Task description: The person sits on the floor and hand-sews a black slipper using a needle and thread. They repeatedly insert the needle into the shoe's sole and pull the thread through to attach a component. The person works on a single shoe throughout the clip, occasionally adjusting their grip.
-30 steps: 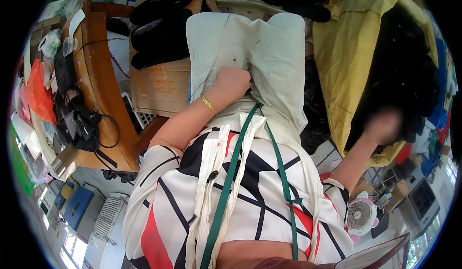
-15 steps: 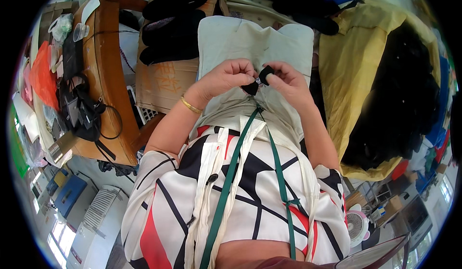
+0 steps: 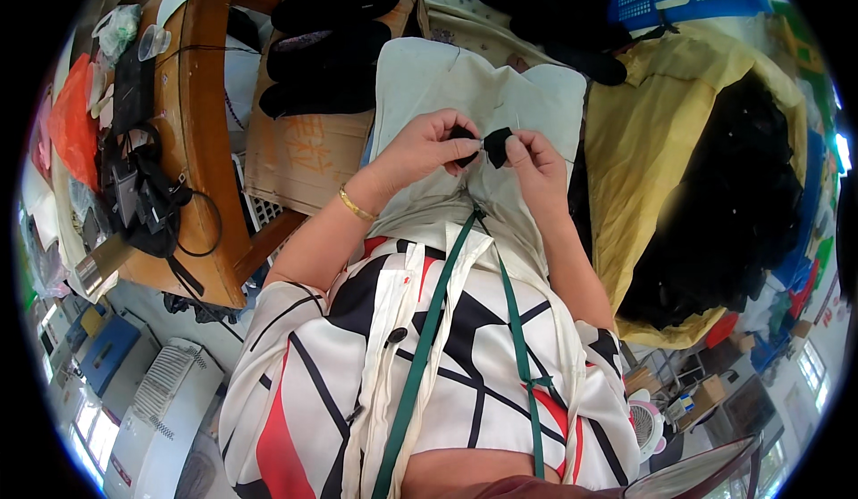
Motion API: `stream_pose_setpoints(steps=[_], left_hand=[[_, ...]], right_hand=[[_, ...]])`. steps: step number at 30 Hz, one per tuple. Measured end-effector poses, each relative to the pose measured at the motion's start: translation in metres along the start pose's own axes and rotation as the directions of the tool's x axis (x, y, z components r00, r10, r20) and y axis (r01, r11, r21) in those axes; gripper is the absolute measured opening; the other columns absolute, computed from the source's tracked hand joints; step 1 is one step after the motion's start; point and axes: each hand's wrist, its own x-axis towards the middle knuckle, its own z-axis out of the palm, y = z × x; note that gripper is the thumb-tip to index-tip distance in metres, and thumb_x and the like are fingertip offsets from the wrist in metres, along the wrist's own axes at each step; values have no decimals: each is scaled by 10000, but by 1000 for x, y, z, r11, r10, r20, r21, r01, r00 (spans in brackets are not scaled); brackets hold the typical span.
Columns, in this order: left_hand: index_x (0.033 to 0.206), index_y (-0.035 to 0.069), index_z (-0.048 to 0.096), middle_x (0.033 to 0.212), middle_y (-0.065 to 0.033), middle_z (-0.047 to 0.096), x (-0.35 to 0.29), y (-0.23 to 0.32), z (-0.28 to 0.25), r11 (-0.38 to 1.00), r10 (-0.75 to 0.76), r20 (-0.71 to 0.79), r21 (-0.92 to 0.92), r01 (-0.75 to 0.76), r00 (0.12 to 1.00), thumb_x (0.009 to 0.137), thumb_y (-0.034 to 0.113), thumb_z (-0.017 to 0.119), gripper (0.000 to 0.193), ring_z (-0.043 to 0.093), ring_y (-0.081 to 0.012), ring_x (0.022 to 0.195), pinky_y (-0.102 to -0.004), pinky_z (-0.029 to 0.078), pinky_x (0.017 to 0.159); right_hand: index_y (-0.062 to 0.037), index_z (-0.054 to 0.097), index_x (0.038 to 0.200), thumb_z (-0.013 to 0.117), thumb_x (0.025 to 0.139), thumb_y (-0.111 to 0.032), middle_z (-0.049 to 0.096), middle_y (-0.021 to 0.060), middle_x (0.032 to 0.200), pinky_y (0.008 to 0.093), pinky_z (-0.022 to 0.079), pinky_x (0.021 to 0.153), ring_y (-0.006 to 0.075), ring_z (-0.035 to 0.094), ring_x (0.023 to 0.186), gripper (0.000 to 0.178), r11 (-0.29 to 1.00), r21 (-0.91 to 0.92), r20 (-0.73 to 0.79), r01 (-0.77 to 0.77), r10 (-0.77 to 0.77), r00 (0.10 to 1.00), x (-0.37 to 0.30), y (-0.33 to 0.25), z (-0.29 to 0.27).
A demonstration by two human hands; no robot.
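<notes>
While pinch-tight in left hand (image 3: 431, 149) and right hand (image 3: 542, 161), black bow (image 3: 498, 149), long axis crosswise.

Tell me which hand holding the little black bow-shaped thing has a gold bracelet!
The left hand: a thin gold bracelet circles its wrist; the right hand has a bare wrist.

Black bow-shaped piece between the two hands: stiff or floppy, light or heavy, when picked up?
The black bow-shaped piece is probably light: the left hand and right hand pinch it only by its two sides. It seems fairly stiff, as its exposed side spreads without visibly drooping. Its flared outline suggests little tendency to roll.
</notes>
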Motion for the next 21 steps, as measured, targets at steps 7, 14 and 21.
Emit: stream_pose_setpoints(steps=[7,14,21], left_hand=[[1014,47,643,766,-69,688,5,-21,-18,898,-159,-1,-415,145,987,957,157,616,127,615,-105,549,-200,478,478],[987,54,647,781,-28,669,-3,-14,-9,937,-208,-5,-289,197,978,952,207,631,158,611,-91,615,-226,505,540],[1061,59,669,810,59,607,-7,-10,2,907,202,-40,385,-171,979,901,151,696,187,512,-18,728,-192,439,646]], right_hand=[[11,628,1081,702,891,-117,613,83,946,271,476,767,160,582,867,241,588,-623,102,515,-592,799,-4,-13,19],[5,635,960,683,908,-126,618,68,853,254,468,693,129,574,750,149,892,-391,55,227,-224,973,-3,-12,17],[5,635,946,667,926,-137,609,27,805,241,467,662,92,563,715,147,970,-226,-3,86,-89,996,-6,1,16]])
